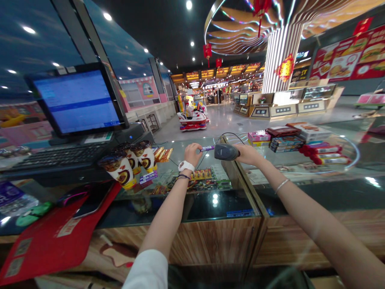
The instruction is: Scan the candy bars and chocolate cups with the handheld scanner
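My left hand (192, 153) is stretched out over the glass counter (210, 200) and pinches a small purple packet (207, 148) by its end. A white watch and dark bands sit on that wrist. Just to the right, my right hand (248, 154) grips a dark handheld barcode scanner (226, 152), whose head points left at the purple packet. A black cable runs from the scanner across the glass. A thin bracelet is on my right wrist.
A till screen (76, 100) and keyboard (60, 157) stand at the left, with paper ice-cream cups (129, 164) beside them. A red mat (48, 241) carries a phone. Stacked boxes (288, 140) lie on the right glass counter. Behind is an open mall floor with a ride-on car (192, 120).
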`<state>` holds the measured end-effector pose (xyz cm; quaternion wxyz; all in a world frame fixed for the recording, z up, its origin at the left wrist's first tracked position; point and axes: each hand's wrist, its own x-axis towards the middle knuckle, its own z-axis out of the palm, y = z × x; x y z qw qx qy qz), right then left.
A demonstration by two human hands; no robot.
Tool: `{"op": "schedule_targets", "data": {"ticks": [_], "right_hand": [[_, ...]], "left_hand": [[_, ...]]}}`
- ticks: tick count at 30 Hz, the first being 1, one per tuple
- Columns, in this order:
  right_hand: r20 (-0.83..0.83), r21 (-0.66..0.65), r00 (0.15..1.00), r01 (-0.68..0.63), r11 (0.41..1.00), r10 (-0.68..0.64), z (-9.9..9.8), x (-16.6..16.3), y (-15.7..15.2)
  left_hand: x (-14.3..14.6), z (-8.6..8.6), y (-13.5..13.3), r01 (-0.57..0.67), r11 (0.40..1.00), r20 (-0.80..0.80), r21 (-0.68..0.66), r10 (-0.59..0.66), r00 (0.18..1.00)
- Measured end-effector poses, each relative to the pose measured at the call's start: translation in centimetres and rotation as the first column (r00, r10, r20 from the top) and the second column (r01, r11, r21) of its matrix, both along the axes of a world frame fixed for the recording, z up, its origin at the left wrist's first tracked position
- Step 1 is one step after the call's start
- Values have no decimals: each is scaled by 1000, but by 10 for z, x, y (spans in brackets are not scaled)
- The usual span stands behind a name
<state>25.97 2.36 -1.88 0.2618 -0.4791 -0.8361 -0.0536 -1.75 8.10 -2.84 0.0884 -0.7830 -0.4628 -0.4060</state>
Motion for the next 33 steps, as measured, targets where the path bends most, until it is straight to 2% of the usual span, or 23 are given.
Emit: {"op": "schedule_targets", "data": {"ticks": [7, 11, 17, 21, 33], "right_hand": [[-23, 30, 992, -120, 992, 121, -6, 7, 11], [-67, 23, 986, -153, 988, 154, -17, 16, 25], [-13, -26, 970, -244, 969, 244, -35, 28, 43], [40, -110, 970, -233, 966, 239, -41, 31, 47], [28, -193, 975, -209, 959, 218, -49, 37, 54]], "left_hand": [[2, 2, -2, 28, 1000, 35, 13, -28, 999], [4, 3, -4, 33, 999, 45, 11, -34, 998], [8, 5, -8, 45, 999, 59, 8, -46, 997], [11, 5, -10, 55, 998, 75, 17, -56, 996], [19, 2, -9, 115, 992, 98, 45, -119, 988]]}}
